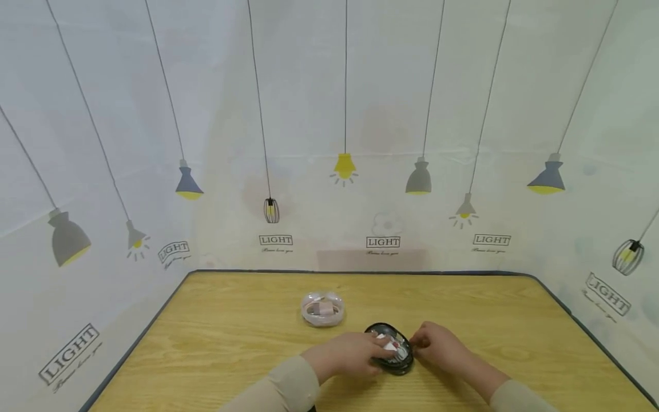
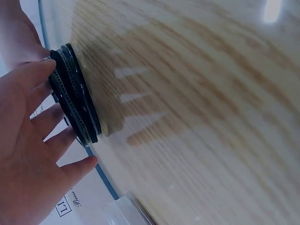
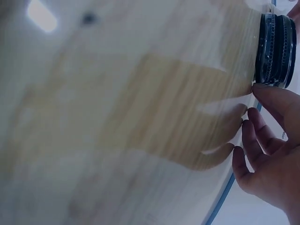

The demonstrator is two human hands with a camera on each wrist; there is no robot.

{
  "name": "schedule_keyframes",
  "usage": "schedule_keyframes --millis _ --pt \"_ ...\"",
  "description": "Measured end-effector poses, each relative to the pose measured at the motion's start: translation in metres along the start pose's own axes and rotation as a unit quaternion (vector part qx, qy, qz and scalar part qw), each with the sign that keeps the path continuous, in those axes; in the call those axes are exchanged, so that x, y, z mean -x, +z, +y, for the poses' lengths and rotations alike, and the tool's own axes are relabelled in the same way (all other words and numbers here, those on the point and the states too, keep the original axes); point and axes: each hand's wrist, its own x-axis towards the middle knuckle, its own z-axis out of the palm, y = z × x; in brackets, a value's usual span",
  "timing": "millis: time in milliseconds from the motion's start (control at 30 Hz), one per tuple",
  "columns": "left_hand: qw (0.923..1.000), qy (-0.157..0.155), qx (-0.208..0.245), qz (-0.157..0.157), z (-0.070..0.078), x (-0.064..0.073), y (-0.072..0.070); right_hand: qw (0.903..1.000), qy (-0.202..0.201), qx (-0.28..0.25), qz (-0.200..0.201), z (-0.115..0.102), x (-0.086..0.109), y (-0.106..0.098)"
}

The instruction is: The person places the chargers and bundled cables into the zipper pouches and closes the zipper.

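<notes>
A round black zippered case [image 1: 403, 366] with a see-through top rests on the table; a white and red item shows through the top. My left hand [image 1: 355, 355] holds it from the left, its fingers across the top. In the left wrist view, the thumb [image 2: 37, 70] lies against the case's zipped side [image 2: 75, 98]. At the right edge of the case is my right hand [image 1: 440, 349]. One right fingertip [image 3: 262, 90] touches the case's lower edge in the right wrist view, while the other fingers are bent and apart from it.
Behind the case and to its left, a clear plastic container [image 1: 322, 320] holds a pink coiled cable [image 1: 323, 309]. The wooden table [image 1: 221, 343] has a dark border, and a sheet printed with lamps [image 1: 309, 114] surrounds it.
</notes>
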Motion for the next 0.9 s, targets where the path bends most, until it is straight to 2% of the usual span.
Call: schedule_keyframes --millis 133,267,333,467,633,733,900 --pt "0.9999 0.012 -0.003 0.01 0.0 0.0 0.001 0.9997 -0.024 0.011 -0.003 0.003 -0.001 -0.001" --pt "0.9987 0.024 -0.016 0.042 0.0 0.001 0.004 0.9995 -0.028 0.01 -0.014 0.003 -0.001 -0.002" --pt "0.9978 0.022 -0.024 0.057 0.001 0.002 0.006 0.9992 -0.033 0.005 -0.02 0.002 -0.001 -0.003" --pt "0.9975 0.008 -0.018 0.068 0.002 0.001 0.008 0.9986 -0.031 -0.006 -0.044 -0.001 0.0 -0.005" --pt "0.9968 0.006 -0.01 0.079 0.002 0.0 0.011 0.9961 -0.029 0.023 -0.081 -0.003 0.002 -0.006" --pt "0.9955 0.005 -0.005 0.094 0.002 -0.001 0.013 0.9944 -0.054 0.034 -0.084 -0.004 0.003 -0.006" --pt "0.992 0.003 -0.008 0.126 0.004 -0.004 0.015 0.9946 -0.071 0.012 -0.074 -0.005 0.008 -0.008"
